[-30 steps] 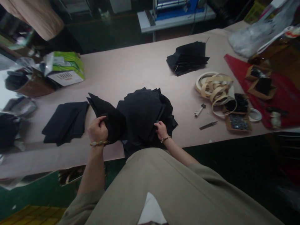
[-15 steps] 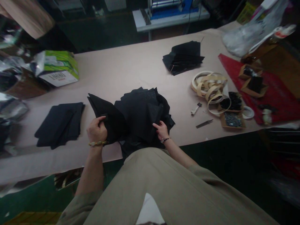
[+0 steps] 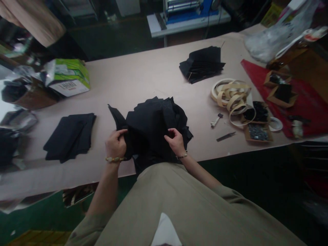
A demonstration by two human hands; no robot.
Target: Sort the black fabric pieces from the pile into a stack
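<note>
Left hand (image 3: 115, 144) bent at the wrist, fingers (image 3: 120, 133) closed on black fabric pile (image 3: 153, 126); right hand (image 3: 176, 141) also pinching its edge, forearms reaching over counter (image 3: 143, 78).

Dim, fairly even indoor light falls on the pale worktop (image 3: 143, 75), the brightest broad area, with no single source in view, while the floor (image 3: 258, 171) beneath it sinks into deep shadow and the black cloth (image 3: 151, 126) reads as a nearly solid dark mass with little fold detail. Soft glare whitens the silvery packets (image 3: 17, 121) at far left and the plastic bag (image 3: 266, 44) at upper right. Wide-angle distortion bends the worktop's edges toward the frame corners, where detail turns soft, though the centre stays fairly sharp.
</note>
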